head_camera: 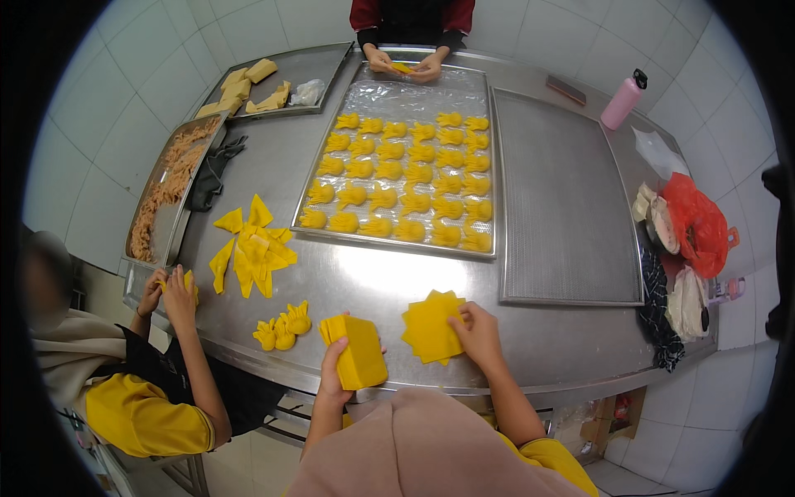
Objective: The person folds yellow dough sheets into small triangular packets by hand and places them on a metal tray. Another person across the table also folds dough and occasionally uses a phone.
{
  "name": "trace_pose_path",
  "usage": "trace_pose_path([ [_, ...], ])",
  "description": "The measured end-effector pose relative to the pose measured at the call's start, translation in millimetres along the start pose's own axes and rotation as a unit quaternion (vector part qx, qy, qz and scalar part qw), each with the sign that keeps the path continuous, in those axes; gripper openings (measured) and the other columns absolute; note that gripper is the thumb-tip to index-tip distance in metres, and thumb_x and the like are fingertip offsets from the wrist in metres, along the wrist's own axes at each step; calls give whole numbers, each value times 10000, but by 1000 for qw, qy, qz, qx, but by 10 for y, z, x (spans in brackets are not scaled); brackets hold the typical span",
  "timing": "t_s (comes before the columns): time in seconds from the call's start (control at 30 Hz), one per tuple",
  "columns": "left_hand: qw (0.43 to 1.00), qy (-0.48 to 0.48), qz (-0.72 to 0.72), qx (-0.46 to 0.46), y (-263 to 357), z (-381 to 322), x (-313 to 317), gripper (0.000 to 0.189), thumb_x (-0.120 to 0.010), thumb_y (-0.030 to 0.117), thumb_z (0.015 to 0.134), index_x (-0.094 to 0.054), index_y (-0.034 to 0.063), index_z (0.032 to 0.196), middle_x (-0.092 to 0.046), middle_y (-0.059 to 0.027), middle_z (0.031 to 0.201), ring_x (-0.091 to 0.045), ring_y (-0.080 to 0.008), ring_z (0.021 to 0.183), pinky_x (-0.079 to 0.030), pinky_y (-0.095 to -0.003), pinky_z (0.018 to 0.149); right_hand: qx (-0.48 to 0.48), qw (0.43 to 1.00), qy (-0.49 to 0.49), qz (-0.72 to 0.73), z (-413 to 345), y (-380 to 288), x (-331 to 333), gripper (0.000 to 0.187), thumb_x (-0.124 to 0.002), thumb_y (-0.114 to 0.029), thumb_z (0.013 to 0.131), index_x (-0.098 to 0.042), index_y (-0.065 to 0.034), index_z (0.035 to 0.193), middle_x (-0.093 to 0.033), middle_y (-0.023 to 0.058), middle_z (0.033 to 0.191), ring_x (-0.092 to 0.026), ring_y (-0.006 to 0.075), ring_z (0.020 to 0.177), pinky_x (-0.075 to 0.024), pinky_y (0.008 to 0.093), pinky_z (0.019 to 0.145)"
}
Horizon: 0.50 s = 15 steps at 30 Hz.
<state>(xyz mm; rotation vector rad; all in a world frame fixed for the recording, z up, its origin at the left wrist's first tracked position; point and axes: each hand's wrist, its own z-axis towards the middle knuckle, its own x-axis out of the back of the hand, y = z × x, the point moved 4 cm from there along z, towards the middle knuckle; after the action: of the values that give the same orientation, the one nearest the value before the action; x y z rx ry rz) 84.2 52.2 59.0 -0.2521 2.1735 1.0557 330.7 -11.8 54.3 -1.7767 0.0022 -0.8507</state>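
Observation:
In my left hand I grip a thick block of square yellow dough wrappers, held tilted above the near edge of the steel table. My right hand pinches the right edge of a yellow wrapper on a fanned pile. This pile lies flat, its corners pointing out like a star. Left of the block sit several shaped yellow dumplings, close together. Past them, loose yellow wrappers lie overlapped in a heap.
A tray of dumpling rows stands beyond my hands, beside a bare perforated tray. Filling lies in a pan at left. One co-worker's hands hold a wrapper; another's hands work opposite. A red bag sits right.

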Motion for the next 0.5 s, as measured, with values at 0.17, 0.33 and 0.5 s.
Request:
trace_pose_path([
  [0.17,999,-2,-40,16,-14,6,18,614,-484,296,876,-256,204,1439,-524,-199,1148,-580,-362,994,-483,-477,855,38,999,-12,-9,65,-10,-57,220,-716,-99,758,-615,25,908,-644,149,765,-612,210,635,-495,297,614],
  [0.33,999,-9,-51,8,-6,-9,5,596,-473,305,881,-266,199,1431,-527,-199,1145,-582,-365,992,-485,-478,850,-4,1000,17,7,92,57,-13,223,-726,-88,753,-608,17,910,-618,113,722,-578,165,601,-484,279,590],
  [0.5,998,-19,-52,-1,18,-15,-16,581,-470,305,884,-277,196,1421,-531,-202,1143,-585,-365,993,-484,-476,853,-47,998,-1,52,-27,89,-70,290,-730,-91,763,-567,7,983,-560,76,698,-543,137,556,-469,266,550],
])
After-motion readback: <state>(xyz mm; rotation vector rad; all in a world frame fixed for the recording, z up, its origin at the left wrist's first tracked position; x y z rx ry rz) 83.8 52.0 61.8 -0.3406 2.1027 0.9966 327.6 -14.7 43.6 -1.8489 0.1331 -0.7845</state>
